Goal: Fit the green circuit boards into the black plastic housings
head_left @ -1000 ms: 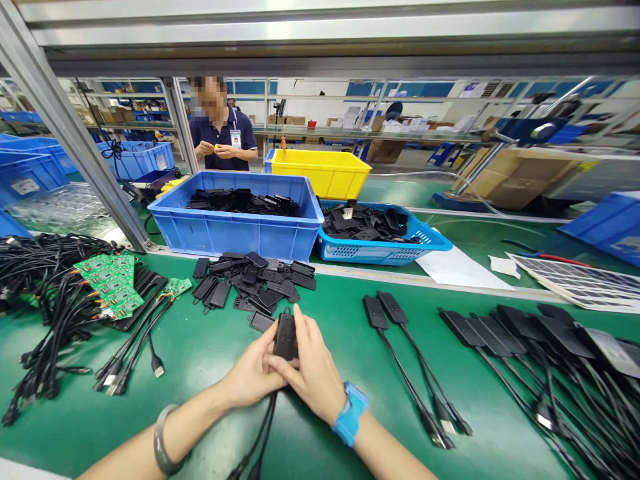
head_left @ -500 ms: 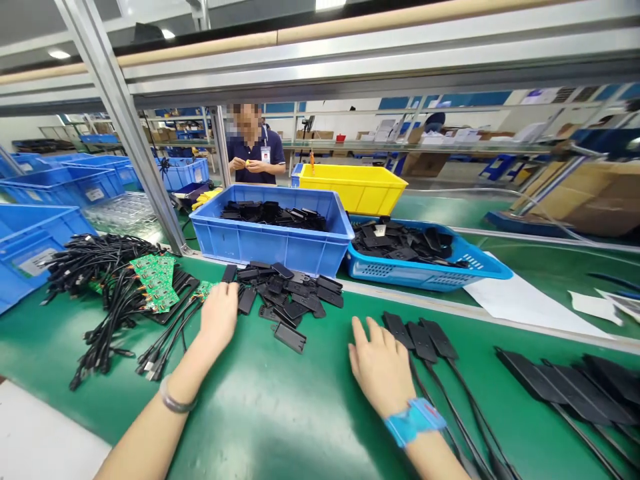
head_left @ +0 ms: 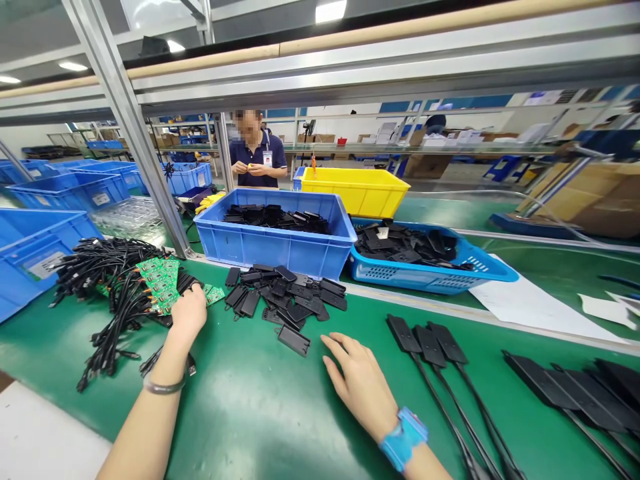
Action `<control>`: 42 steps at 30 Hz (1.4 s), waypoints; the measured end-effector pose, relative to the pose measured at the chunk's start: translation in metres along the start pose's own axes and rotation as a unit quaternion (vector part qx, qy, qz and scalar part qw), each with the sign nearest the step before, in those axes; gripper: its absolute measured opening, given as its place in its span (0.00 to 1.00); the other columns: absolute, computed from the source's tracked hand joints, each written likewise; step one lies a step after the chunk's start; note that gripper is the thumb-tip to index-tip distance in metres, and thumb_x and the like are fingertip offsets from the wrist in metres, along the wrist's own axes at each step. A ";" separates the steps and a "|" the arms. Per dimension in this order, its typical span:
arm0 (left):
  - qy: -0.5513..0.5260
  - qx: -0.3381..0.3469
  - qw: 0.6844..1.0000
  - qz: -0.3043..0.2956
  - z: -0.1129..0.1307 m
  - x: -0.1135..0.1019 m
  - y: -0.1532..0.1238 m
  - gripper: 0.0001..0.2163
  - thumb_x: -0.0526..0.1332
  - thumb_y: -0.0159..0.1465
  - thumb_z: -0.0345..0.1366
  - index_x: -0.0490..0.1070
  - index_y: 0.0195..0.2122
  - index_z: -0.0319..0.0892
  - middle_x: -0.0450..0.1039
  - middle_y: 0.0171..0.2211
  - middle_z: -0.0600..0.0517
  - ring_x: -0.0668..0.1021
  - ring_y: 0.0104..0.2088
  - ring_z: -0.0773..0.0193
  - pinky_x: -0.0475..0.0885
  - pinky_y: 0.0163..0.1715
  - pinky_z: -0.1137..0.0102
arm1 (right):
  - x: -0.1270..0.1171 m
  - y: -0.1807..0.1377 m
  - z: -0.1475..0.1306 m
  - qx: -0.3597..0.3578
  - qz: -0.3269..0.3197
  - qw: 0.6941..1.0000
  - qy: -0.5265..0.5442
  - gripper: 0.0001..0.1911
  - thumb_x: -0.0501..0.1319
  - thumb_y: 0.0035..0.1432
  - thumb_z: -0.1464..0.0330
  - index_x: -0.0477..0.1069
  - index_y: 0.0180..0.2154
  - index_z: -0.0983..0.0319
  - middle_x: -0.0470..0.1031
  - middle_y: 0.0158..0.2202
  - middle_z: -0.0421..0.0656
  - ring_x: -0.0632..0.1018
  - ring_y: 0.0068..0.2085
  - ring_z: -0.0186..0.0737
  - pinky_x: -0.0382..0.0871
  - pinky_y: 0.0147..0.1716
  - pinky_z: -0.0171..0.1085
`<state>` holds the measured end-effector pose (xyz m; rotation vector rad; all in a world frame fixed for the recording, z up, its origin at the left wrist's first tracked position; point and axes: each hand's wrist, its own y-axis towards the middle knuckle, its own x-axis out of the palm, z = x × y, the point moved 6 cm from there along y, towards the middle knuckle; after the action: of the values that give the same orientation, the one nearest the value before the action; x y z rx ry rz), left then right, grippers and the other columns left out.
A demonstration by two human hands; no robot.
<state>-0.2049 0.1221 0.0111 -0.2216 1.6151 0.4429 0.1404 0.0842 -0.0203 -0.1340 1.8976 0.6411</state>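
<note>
My left hand [head_left: 189, 313] reaches down at the green circuit boards [head_left: 159, 283], with its fingers curled together and their tips hidden. One small circuit board [head_left: 215, 295] shows just right of these fingers, and black cables run out below the wrist. My right hand [head_left: 357, 380] hovers over the green table, fingers apart and holding nothing. Nearest to it lies a single black plastic case half [head_left: 293, 339]. Behind that is a loose pile of black case parts [head_left: 280, 290]. Right of my right hand, three black cases with cables [head_left: 429, 343] lie side by side.
A blue bin [head_left: 275, 243] and a light-blue basket [head_left: 410, 270], both holding black parts, stand behind the pile. A yellow bin [head_left: 355, 190] is farther back. Bundled black cables [head_left: 107, 320] lie left. More cabled cases [head_left: 575, 393] lie right. A person [head_left: 257, 157] stands opposite.
My left hand has moved left from the edge of the black pile to the circuit boards. My right hand has shifted left, away from the three cabled cases. The view has shifted slightly.
</note>
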 end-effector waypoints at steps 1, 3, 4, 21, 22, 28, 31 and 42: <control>-0.004 -0.005 1.000 0.009 -0.002 -0.004 0.001 0.14 0.48 0.62 0.25 0.65 0.46 0.29 0.70 0.38 0.34 0.80 0.34 0.46 0.73 0.31 0.59 | -0.002 0.001 -0.001 0.008 -0.003 1.000 0.028 0.17 0.53 0.60 0.69 0.73 0.49 0.60 0.75 0.47 0.52 0.75 0.47 0.52 0.70 0.45 0.50; -0.048 -0.011 0.996 0.073 -0.003 -0.019 0.001 0.14 0.47 0.64 0.29 0.63 0.48 0.33 0.69 0.42 0.34 0.80 0.35 0.48 0.73 0.31 0.59 | -0.005 0.003 -0.005 0.027 -0.021 0.993 0.114 0.17 0.53 0.60 0.68 0.74 0.48 0.59 0.75 0.47 0.51 0.75 0.48 0.51 0.69 0.47 0.50; -0.099 -0.003 0.988 0.122 -0.002 -0.029 -0.001 0.13 0.48 0.65 0.32 0.64 0.48 0.35 0.68 0.44 0.36 0.79 0.36 0.49 0.73 0.32 0.59 | -0.006 0.004 -0.008 0.039 -0.038 0.984 0.171 0.16 0.54 0.60 0.68 0.74 0.47 0.59 0.75 0.47 0.50 0.75 0.48 0.51 0.68 0.47 0.50; -0.178 0.263 0.946 0.062 0.090 0.010 -0.030 0.23 0.60 0.60 0.38 0.63 0.56 0.35 0.71 0.46 0.37 0.72 0.48 0.46 0.68 0.48 0.54 | -0.002 -0.002 -0.033 0.261 -0.084 0.631 0.726 0.27 0.52 0.61 0.49 0.68 0.54 0.58 0.67 0.30 0.41 0.65 0.23 0.34 0.64 0.22 0.35; -0.164 0.258 0.950 0.063 0.090 0.011 -0.028 0.23 0.60 0.61 0.38 0.63 0.56 0.34 0.73 0.44 0.37 0.73 0.47 0.46 0.68 0.47 0.55 | -0.009 -0.002 -0.031 0.262 -0.092 0.648 0.709 0.26 0.51 0.61 0.49 0.70 0.52 0.58 0.64 0.28 0.40 0.60 0.21 0.31 0.57 0.18 0.33; -0.416 0.152 0.895 0.040 0.081 0.001 -0.029 0.23 0.54 0.65 0.40 0.58 0.60 0.38 0.73 0.43 0.41 0.75 0.43 0.53 0.69 0.46 0.56 | -0.047 0.004 -0.016 0.139 -0.033 0.890 0.432 0.18 0.55 0.62 0.55 0.77 0.40 0.59 0.62 0.24 0.40 0.64 0.25 0.37 0.60 0.24 0.37; -0.678 0.114 0.706 -0.166 0.102 0.013 -0.047 0.25 0.57 0.63 0.44 0.57 0.59 0.40 0.73 0.41 0.46 0.76 0.39 0.59 0.73 0.42 0.60 | -0.048 0.003 -0.017 0.098 0.025 0.939 0.330 0.14 0.55 0.62 0.59 0.77 0.40 0.56 0.69 0.30 0.43 0.71 0.31 0.41 0.65 0.31 0.38; -0.824 0.093 0.411 -0.378 0.150 0.017 -0.109 0.28 0.73 0.49 0.30 0.67 0.51 0.42 0.74 0.43 0.46 0.76 0.46 0.58 0.68 0.49 0.63 | -0.032 -0.003 -0.026 0.050 0.025 0.949 0.309 0.09 0.58 0.62 0.66 0.76 0.40 0.57 0.77 0.34 0.43 0.77 0.33 0.40 0.70 0.32 0.35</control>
<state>-0.0265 0.0872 -0.0287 -0.1781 -0.5540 -0.3182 0.1332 0.0629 0.0142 -0.2440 2.5405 0.5745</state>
